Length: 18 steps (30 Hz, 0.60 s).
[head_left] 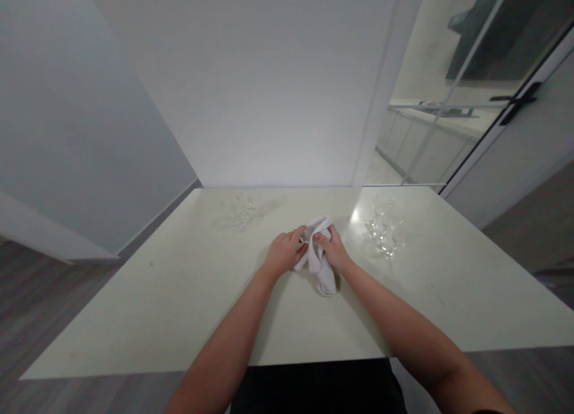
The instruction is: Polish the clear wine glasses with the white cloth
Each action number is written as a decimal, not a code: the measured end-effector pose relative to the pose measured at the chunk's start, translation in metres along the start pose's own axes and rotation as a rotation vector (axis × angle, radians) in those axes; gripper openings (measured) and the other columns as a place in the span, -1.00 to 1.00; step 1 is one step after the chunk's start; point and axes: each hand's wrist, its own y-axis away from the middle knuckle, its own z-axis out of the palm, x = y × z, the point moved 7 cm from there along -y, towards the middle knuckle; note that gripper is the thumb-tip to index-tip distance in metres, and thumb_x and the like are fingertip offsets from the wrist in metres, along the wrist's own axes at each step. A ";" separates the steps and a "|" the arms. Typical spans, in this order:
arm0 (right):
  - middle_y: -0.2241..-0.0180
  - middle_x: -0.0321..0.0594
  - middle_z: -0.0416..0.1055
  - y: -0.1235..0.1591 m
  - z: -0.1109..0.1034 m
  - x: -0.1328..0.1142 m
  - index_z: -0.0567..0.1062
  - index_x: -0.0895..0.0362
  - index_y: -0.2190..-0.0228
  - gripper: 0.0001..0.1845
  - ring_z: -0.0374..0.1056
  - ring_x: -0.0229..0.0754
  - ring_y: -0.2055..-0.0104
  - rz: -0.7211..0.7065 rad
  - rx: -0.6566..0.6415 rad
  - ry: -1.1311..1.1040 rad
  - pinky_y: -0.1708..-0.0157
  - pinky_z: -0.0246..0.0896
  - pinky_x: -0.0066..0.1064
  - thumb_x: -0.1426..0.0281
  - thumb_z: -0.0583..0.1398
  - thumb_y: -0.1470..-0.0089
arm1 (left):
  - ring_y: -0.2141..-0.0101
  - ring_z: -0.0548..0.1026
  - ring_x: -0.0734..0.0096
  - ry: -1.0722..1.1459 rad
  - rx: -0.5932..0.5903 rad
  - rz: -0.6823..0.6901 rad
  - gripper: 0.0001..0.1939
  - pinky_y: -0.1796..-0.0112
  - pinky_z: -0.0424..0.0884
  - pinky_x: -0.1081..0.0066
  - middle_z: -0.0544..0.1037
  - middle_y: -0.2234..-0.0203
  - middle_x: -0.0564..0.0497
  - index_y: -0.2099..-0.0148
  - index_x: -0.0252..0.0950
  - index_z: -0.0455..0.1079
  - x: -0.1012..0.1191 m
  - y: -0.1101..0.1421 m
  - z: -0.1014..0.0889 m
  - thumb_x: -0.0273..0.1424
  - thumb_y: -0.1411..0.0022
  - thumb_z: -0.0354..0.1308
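Observation:
Over the middle of the table, a white cloth (319, 255) is bunched up, its lower end hanging down to the tabletop. My right hand (332, 250) grips it from the right, thumb on top. My left hand (286, 250) is closed around a clear glass (304, 238), of which only a shiny bit shows between the fingers and the cloth. The rest of that glass is hidden by the cloth and my hand.
Several clear glasses (242, 213) stand in a group at the back left of the pale table (179, 294). Another group of clear glasses (383, 228) is to the right of my hands. A white wall (269, 103) rises behind the table's far edge.

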 end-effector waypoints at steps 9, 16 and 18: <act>0.36 -0.28 0.52 -0.004 -0.004 0.016 0.52 0.07 0.29 -0.57 0.41 -0.19 0.32 0.175 0.025 -0.084 0.24 0.30 -0.39 -0.01 0.20 0.01 | 0.30 0.52 0.19 0.010 -0.041 -0.070 -0.48 0.25 0.30 0.33 0.54 0.31 -0.09 -0.18 -0.26 0.15 0.000 0.001 -0.004 -0.25 -0.22 0.12; 0.29 -0.35 0.52 -0.001 0.010 0.008 0.52 0.06 0.27 -0.60 0.38 -0.21 0.22 0.061 -0.173 0.037 0.08 0.25 -0.36 0.36 0.40 0.26 | 0.16 0.46 0.03 -0.126 -0.072 0.188 -0.48 0.15 0.28 0.16 0.49 0.17 -0.19 -0.12 -0.35 0.20 0.023 0.001 -0.011 -0.49 -0.08 0.14; 0.33 -0.36 0.51 -0.004 0.006 0.012 0.53 0.08 0.33 -0.65 0.37 -0.22 0.25 0.060 -0.150 0.048 0.12 0.26 -0.37 0.36 0.40 0.28 | 0.16 0.45 0.01 -0.142 -0.079 0.241 -0.47 0.15 0.27 0.14 0.49 0.16 -0.20 -0.13 -0.37 0.19 0.029 0.000 -0.012 -0.49 -0.08 0.14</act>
